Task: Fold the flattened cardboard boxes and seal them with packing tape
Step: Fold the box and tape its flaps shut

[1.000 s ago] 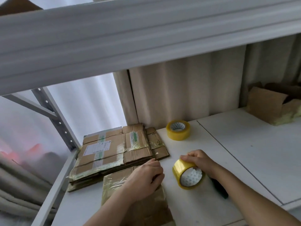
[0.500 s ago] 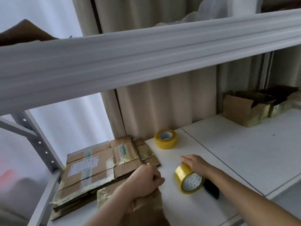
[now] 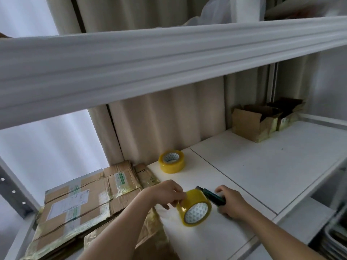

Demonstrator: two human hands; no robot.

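Head view, left to right: flat boxes [image 3: 82, 199] lie stacked at the shelf's [image 3: 262, 166] left edge. My left hand [image 3: 165, 193] has come over and pinches the tape roll [image 3: 194, 207] near the front edge. My right hand [image 3: 230, 202] let go and now grips a dark cutter [image 3: 211, 197]. I think cutting tape comes next.

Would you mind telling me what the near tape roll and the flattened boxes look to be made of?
Near tape roll: glossy, translucent yellow plastic film on a white printed core, probably cardboard. Flattened boxes: matte brown corrugated cardboard, creased, with shiny old tape strips.
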